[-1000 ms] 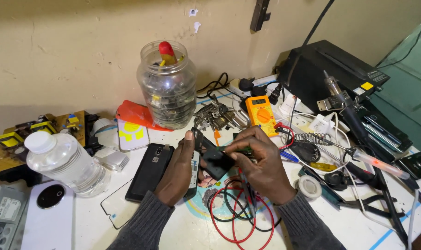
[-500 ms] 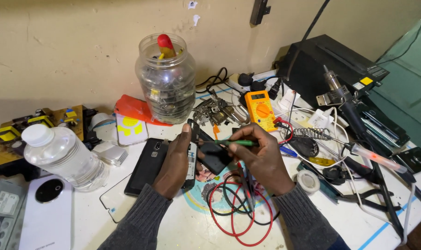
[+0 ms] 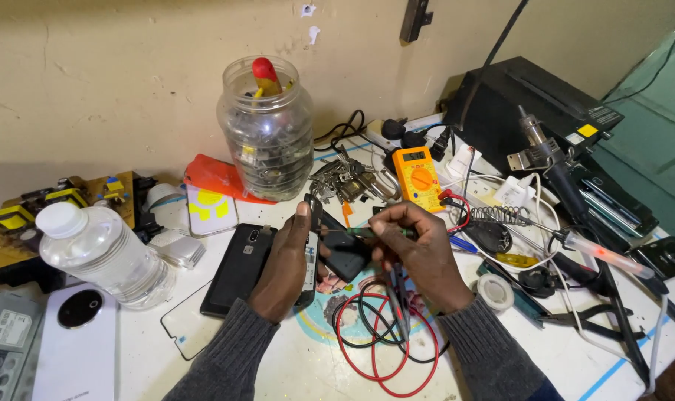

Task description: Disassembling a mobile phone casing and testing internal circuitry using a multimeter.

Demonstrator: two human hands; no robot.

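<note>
My left hand (image 3: 282, 271) was clenched around the edge of the opened phone (image 3: 330, 249), holding it tilted up just left of the frame's centre, above the white desk (image 3: 293, 364). My right hand (image 3: 419, 256) was pinched on the green-handled screwdriver (image 3: 378, 232), its thin shaft pointing left into the phone's body.

Risk one, as I judged it: the tip could skid off and gouge the board, because the phone hung in the air, braced only by my left grip. Risk two: a loosened screw could drop into the red and black leads (image 3: 374, 338) coiled right under my hands (good luck finding it there). Risk three: my right forearm sat near the yellow multimeter (image 3: 419, 177) and its wires; a snag could drag it.

What I couldn't make out: the tip itself, lost against the dark casing, so whether it sat in a screw I can't say. My left palm covered the phone's lower half. The second dark phone (image 3: 237, 267) lay flat beside my left hand, partly behind it. The glass jar (image 3: 267, 141) at upper centre held a blurred jumble of parts.
</note>
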